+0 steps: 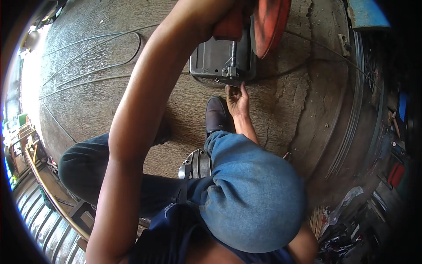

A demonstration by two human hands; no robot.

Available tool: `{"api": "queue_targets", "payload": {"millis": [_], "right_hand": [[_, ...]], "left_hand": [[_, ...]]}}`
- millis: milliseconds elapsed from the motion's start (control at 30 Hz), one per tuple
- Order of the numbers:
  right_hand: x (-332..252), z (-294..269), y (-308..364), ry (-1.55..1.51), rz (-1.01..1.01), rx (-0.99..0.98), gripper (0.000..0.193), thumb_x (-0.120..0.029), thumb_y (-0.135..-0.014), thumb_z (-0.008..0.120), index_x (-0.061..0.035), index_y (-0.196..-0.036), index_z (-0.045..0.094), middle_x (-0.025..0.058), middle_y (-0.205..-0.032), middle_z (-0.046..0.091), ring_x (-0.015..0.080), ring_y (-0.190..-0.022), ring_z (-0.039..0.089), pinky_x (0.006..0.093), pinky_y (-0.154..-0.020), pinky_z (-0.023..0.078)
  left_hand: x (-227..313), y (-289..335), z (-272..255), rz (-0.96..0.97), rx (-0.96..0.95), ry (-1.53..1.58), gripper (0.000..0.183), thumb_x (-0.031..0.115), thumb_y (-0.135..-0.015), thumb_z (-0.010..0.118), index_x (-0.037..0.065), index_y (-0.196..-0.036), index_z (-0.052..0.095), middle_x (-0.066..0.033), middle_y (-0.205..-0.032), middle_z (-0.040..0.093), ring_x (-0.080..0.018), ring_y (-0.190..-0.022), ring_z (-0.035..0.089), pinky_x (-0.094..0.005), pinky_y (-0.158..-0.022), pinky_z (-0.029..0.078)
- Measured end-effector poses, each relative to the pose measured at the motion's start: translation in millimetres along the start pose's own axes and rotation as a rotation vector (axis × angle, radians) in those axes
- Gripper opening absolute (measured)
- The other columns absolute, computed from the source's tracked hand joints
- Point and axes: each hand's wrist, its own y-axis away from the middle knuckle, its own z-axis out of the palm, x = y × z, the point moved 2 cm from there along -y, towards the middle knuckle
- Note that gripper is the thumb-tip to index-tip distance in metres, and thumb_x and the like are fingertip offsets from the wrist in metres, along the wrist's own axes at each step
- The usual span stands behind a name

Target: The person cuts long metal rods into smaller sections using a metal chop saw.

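Observation:
In front of me on the floor stands a chop saw, with a dark metal base (204,61), an orange-red housing (228,27) and a red wheel guard (270,26). My left arm reaches up to it. My left hand (210,15) is at the housing near the picture's top edge, its fingers hidden. From the base's vise a threaded screw (234,53) runs toward me, ending in a flat dark crank handle (229,82). My right hand (238,102), reaching past my right knee, has its fingers and thumb closed on that crank handle.
My dark shoe (216,115) is just left of my right hand. A ribbed metal part (198,165) shows beneath me. Loose cable (110,35) loops over the worn floor at left. Long thin rods (349,132) lie at right, beside clutter. A blue object (369,13) is at upper right.

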Motion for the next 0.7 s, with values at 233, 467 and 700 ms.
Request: {"api": "queue_targets", "payload": {"millis": [233, 467, 700], "right_hand": [[-13, 30, 37, 1.818, -0.959, 0.475, 0.039, -0.019, -0.09, 0.061, 0.0, -0.121, 0.048, 0.0217, -0.11, 0.055, 0.0345, -0.102, 0.055, 0.0472, -0.09, 0.046], [-1, 68, 53, 2.287, -0.892, -0.084, 0.043, -0.003, -0.071, 0.06, 0.0099, -0.11, 0.049, 0.0291, -0.11, 0.048, 0.0426, -0.097, 0.052, 0.0482, -0.085, 0.045], [3, 63, 28, 2.547, -0.866, 0.2, 0.027, -0.009, -0.068, 0.065, -0.0003, -0.093, 0.059, 0.0187, -0.087, 0.059, 0.0324, -0.083, 0.059, 0.0395, -0.071, 0.047]], "left_hand": [[-36, 31, -41, 0.796, 0.4, -0.488, 0.026, 0.007, -0.096, 0.051, -0.003, -0.12, 0.05, -0.0156, -0.118, 0.05, -0.0223, -0.089, 0.064, -0.031, -0.072, 0.053], [-207, 55, -95, 0.159, 0.22, -0.671, 0.034, 0.026, -0.09, 0.064, -0.004, -0.104, 0.056, -0.0135, -0.08, 0.061, -0.0183, -0.071, 0.058, -0.0311, -0.065, 0.046], [-292, 45, -51, -0.121, -0.115, -0.857, 0.046, 0.041, -0.089, 0.063, -0.003, -0.081, 0.062, -0.0106, -0.065, 0.062, -0.0162, -0.056, 0.061, -0.0319, -0.055, 0.049]]}}
